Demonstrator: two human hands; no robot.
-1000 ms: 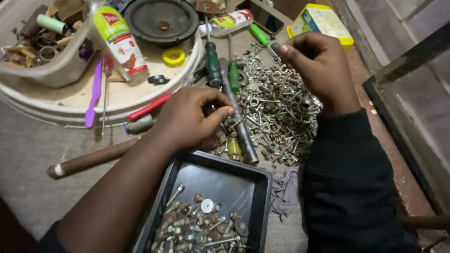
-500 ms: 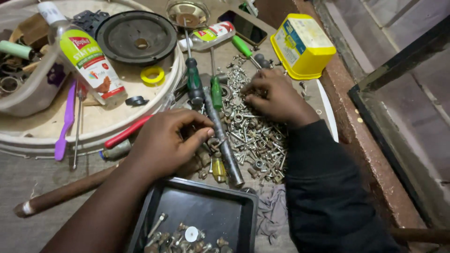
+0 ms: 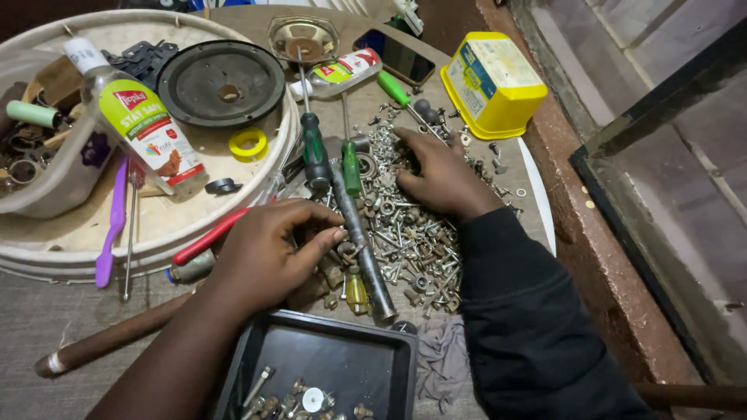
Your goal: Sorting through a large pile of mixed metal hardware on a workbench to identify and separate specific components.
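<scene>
— Screws point(image 3: 405, 233) lay in a loose heap on the desk point(image 3: 47, 327), between the green screwdrivers point(image 3: 315, 152) and the yellow box point(image 3: 492, 82). Where were our hands?

— Our right hand point(image 3: 440, 175) rested palm down on the far part of the heap, fingers spread and bent into it. We could not tell whether it had closed on anything underneath. Our left hand point(image 3: 268, 253) sat at the near left edge of the heap, fingers curled and the tips drawn together as if pinching a small piece, though the piece itself was hidden from us.

— How did we judge the picking should go?

— We thought it best to rake lightly with the right hand so single screws came free, then lift one at a time with the left fingertips, rather than grab a clump. The black tray point(image 3: 389, 365) stood just below the left hand, with a few screws already lying in it.

— Which way did the screws point?

— Every way; the heap had no common direction. The long dark rod point(image 3: 362, 241) beside it was clearer: its long axis ran from the screwdrivers down toward the tray, leaning a little to the right.
</scene>
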